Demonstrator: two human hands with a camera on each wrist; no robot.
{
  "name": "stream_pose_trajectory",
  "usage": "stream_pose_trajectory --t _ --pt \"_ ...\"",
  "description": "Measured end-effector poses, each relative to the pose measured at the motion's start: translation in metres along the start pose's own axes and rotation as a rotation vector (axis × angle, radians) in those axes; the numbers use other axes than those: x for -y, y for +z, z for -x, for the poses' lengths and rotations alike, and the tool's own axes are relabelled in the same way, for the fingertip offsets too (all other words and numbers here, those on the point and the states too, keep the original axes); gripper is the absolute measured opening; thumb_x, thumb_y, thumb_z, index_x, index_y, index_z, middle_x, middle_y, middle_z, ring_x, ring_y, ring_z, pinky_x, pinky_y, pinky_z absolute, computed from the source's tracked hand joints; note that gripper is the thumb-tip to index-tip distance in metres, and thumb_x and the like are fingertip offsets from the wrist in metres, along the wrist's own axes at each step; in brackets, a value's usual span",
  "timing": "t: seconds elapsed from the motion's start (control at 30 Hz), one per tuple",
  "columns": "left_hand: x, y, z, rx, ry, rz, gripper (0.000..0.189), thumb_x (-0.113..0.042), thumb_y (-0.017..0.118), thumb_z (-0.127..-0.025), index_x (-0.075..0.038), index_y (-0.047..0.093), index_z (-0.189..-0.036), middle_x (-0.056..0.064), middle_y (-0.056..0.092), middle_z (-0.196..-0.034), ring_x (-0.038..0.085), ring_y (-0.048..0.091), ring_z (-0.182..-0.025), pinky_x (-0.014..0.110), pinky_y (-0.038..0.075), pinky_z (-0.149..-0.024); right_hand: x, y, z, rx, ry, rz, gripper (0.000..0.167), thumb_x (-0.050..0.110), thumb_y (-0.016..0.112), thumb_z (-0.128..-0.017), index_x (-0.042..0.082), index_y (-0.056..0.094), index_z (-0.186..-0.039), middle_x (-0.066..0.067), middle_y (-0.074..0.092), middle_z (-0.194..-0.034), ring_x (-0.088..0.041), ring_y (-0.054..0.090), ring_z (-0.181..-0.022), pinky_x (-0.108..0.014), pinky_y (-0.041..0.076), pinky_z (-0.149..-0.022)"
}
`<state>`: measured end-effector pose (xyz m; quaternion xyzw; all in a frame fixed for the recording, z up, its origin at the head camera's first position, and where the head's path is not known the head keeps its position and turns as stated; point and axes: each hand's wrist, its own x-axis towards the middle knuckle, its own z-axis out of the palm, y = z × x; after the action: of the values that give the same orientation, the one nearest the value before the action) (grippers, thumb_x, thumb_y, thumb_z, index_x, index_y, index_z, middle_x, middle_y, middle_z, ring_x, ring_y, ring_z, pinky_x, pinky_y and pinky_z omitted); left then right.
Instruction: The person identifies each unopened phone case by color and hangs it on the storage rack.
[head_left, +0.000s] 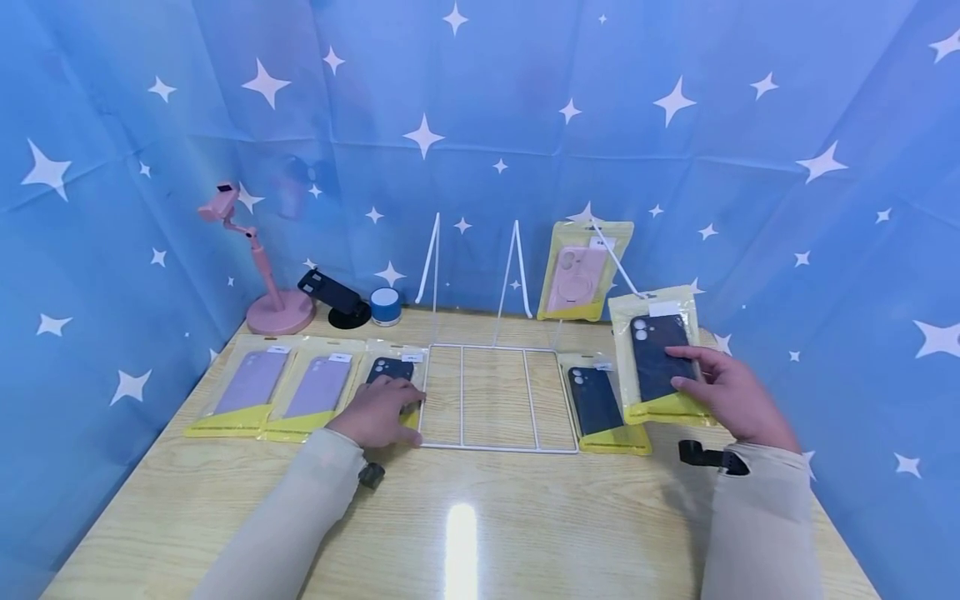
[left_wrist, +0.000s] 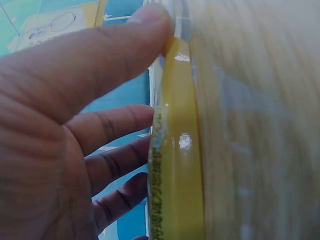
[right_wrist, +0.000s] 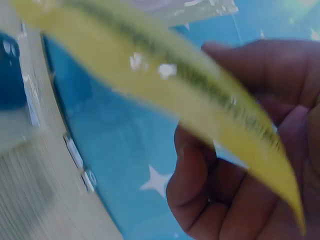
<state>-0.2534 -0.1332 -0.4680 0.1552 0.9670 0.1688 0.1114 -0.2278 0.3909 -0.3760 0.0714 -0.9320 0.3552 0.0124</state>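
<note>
Gripping the right edge of a raised bagged dark case (head_left: 652, 358) with the right hand (head_left: 723, 392), off the counter (head_left: 562, 517) and close to the tip of the right prong (head_left: 618, 259) of a white wire rack (head_left: 462, 398); impossible to tell whether threaded. Touching a flat bagged dark case (head_left: 390, 371), on the counter just left of the rack's base, with fingers and thumb of the left hand (head_left: 382, 410); cannot tell whether pinched or merely steadied. Likely to miss the prong with any bending of the floppy bag under that one-sided hold; could also bump the pink bagged case (head_left: 576, 279) farther back, or shift the light-looking rack by pushing too hard. Printed on the yellow strip (left_wrist: 172, 150) under the left hand, dark characters too blurred to read; likewise illegible, the raised bag's white label (head_left: 663, 309), without any discernible brand.
</note>
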Motion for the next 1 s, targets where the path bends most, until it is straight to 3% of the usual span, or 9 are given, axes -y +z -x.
stream_pose_trajectory --t 0.13,0.23,0.37,0.47,0.77,1.0 --pt "0.0 0.0 0.0 0.002 0.001 0.001 0.073 -0.046 0.089 -0.083 -0.024 0.063 -0.148 0.005 0.053 -0.158 0.031 0.044 -0.144 0.055 0.035 -0.121 0.011 0.007 -0.004 0.03 -0.078 -0.042 0.049 0.026 0.071 -0.103 0.019 0.059 -0.151 -0.002 0.042 -0.07 -0.023 0.043 -0.053 -0.035 0.042 -0.048" --pt "0.0 0.0 0.0 0.003 0.0 -0.001 0.073 -0.045 0.089 -0.083 -0.024 0.063 -0.148 0.005 0.052 -0.158 0.031 0.044 -0.144 0.055 0.035 -0.121 0.017 0.015 -0.007 0.067 -0.116 -0.111 0.045 0.019 0.067 -0.105 0.014 0.061 -0.149 -0.004 0.048 -0.077 -0.02 0.045 -0.059 -0.032 0.044 -0.05" --pt "-0.001 0.0 0.0 0.005 -0.003 0.0 0.073 -0.045 0.089 -0.084 -0.025 0.062 -0.148 0.005 0.052 -0.158 0.031 0.043 -0.144 0.055 0.034 -0.122 0.021 0.027 -0.013 0.13 -0.149 -0.193 0.04 0.011 0.059 -0.108 0.009 0.061 -0.148 -0.01 0.061 -0.107 -0.016 0.056 -0.077 -0.028 0.051 -0.065" --pt "-0.001 0.0 0.0 0.005 -0.001 0.002 0.072 -0.045 0.089 -0.084 -0.025 0.063 -0.148 0.005 0.052 -0.158 0.031 0.043 -0.145 0.056 0.033 -0.122 0.023 0.034 -0.017 0.166 -0.179 -0.201 0.041 0.006 0.06 -0.106 0.01 0.063 -0.146 -0.011 0.062 -0.118 -0.017 0.055 -0.079 -0.028 0.052 -0.069" --pt "0.002 0.002 -0.002 -0.007 0.026 -0.019 0.073 -0.045 0.089 -0.083 -0.023 0.063 -0.147 0.007 0.055 -0.156 0.033 0.045 -0.143 0.057 0.035 -0.121 0.044 0.046 -0.016 0.195 -0.297 -0.189 0.038 0.004 0.069 -0.1 0.012 0.07 -0.138 -0.001 0.048 -0.074 -0.017 0.043 -0.058 -0.029 0.046 -0.055" --pt "0.002 0.002 0.0 -0.021 0.045 -0.022 0.073 -0.044 0.09 -0.082 -0.021 0.064 -0.146 0.008 0.056 -0.154 0.034 0.047 -0.142 0.058 0.036 -0.119 0.066 0.047 -0.007 0.195 -0.316 -0.196 0.034 0.002 0.07 -0.099 0.014 0.075 -0.13 0.0 0.046 -0.068 -0.018 0.04 -0.053 -0.029 0.044 -0.05"
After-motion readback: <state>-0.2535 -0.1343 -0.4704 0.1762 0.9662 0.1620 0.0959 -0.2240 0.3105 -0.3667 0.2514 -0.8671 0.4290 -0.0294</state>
